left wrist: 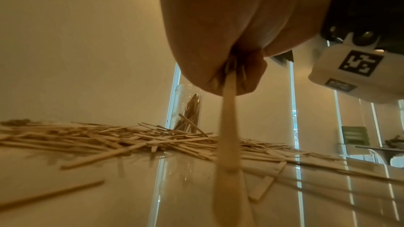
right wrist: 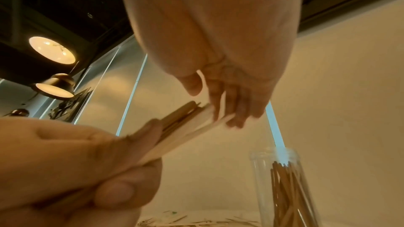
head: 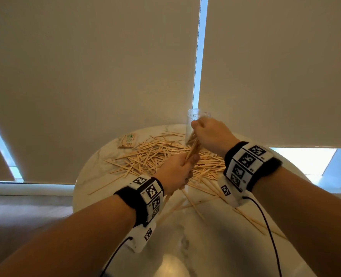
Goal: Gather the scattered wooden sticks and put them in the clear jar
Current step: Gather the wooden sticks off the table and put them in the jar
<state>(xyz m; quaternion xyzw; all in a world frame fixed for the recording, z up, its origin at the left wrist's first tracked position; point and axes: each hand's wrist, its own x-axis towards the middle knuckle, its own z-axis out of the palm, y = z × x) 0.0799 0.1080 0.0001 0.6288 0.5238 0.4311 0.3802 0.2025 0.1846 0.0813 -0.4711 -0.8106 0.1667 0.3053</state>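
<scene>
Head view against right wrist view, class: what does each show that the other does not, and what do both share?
Only the head view shows the round table, the scattered sticks spread over it, a small packet at the far left and both wrist bands.

Only the right wrist view shows the ceiling lamps and the sticks standing inside the clear jar.

Both show the left hand gripping a bundle of sticks, the right hand at its upper end, and the jar.
</scene>
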